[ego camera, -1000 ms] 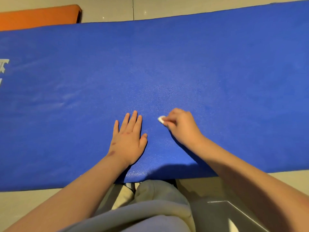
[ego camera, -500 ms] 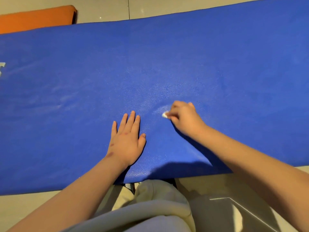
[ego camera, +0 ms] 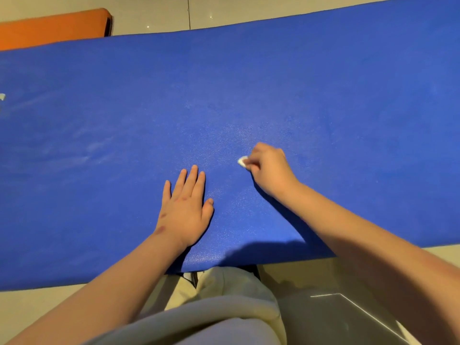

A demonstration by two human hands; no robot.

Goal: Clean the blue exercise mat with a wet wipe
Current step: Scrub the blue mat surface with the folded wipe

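Blue and finely pebbled, the long rectangular exercise mat point(ego camera: 323, 95) lies flat across a pale tiled floor point(ego camera: 249, 8) and fills most of the head view from side to side. Its near edge runs just in front of the person's knees, and its far edge slants up towards the right.

The left hand point(ego camera: 185, 210) lies palm down on the mat near that front edge. Its fingers are straight and close together, pointing away from the body, with the thumb out to the right; it holds nothing. Just to its right and a little farther in, the right hand point(ego camera: 270, 170) is curled, knuckles up. Its fingertips pinch a small, wadded white wet wipe point(ego camera: 242, 161), which pokes out on the left side of the hand and touches the mat. The two hands are near each other but apart.

Faint pale streaks show on the left half of the mat, and part of a white printed mark point(ego camera: 2, 97) sits at its left border. Beyond the far edge, at the upper left, lies an orange padded mat point(ego camera: 52, 28). At the bottom are beige trousers point(ego camera: 224, 280) and a grey garment's hem point(ego camera: 211, 319).
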